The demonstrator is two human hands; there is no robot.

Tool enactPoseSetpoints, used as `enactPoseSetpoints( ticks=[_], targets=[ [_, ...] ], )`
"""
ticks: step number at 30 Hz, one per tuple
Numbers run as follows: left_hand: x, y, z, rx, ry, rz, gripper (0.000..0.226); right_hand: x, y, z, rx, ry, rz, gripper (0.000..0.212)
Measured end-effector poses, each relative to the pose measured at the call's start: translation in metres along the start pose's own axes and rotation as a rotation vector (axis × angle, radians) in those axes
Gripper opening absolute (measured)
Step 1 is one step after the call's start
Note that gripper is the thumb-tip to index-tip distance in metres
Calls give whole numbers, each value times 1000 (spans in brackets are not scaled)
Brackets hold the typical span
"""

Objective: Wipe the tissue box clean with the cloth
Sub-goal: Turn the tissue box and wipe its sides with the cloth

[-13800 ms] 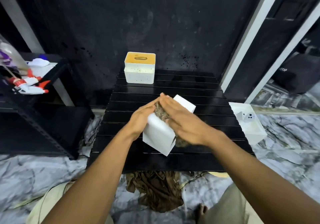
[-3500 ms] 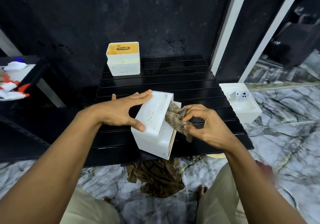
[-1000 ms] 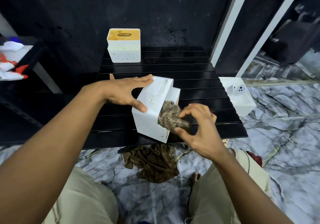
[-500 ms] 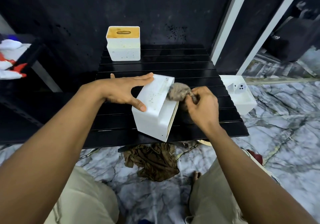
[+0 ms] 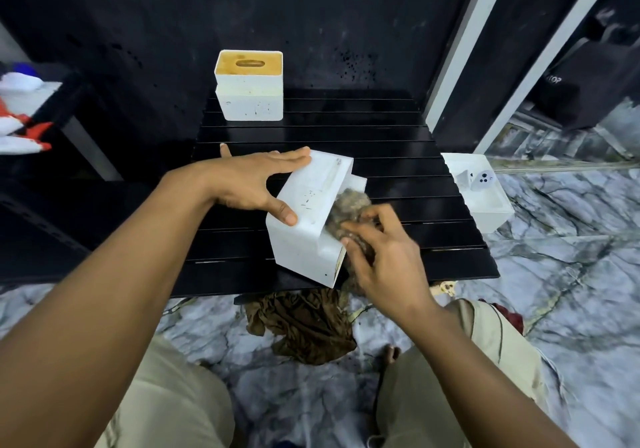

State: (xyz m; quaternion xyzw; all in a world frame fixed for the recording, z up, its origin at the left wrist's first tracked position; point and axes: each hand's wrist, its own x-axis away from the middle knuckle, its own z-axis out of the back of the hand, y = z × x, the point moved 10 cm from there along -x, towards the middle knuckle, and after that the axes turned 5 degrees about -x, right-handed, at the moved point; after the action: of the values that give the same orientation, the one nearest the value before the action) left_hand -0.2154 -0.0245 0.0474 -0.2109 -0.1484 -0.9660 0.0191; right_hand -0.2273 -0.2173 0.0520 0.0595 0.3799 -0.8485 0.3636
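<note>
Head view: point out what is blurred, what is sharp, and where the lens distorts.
Head view: motion blur smears the right hand and the cloth it grips; the left hand and tissue box under it are sharp; the wide lens leans the white door frame outward at the right; soft sheen lines the slats of the black table.

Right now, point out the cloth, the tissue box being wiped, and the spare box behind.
cloth [image 5: 348, 205]: head view, bunched top.
tissue box [image 5: 303, 251]: head view, near face.
spare box [image 5: 249, 104]: head view, front wall.
</note>
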Motion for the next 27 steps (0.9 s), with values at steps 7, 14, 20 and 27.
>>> enactPoseSetpoints(
  ticks=[7,14,20,27],
  targets=[
    [5,-3,1,-20,42,42,112,0,24,10,-315,21,-125,16],
    [10,7,1,-172,260,188,113,-10,47,49,-531,382,-324,19],
    [10,42,12,-474,340,205,62,-5,31,21,-589,308,-316,45],
    [6,51,24,-500,300,149,60,33,22,-39,-424,424,-273,65]
  ],
)
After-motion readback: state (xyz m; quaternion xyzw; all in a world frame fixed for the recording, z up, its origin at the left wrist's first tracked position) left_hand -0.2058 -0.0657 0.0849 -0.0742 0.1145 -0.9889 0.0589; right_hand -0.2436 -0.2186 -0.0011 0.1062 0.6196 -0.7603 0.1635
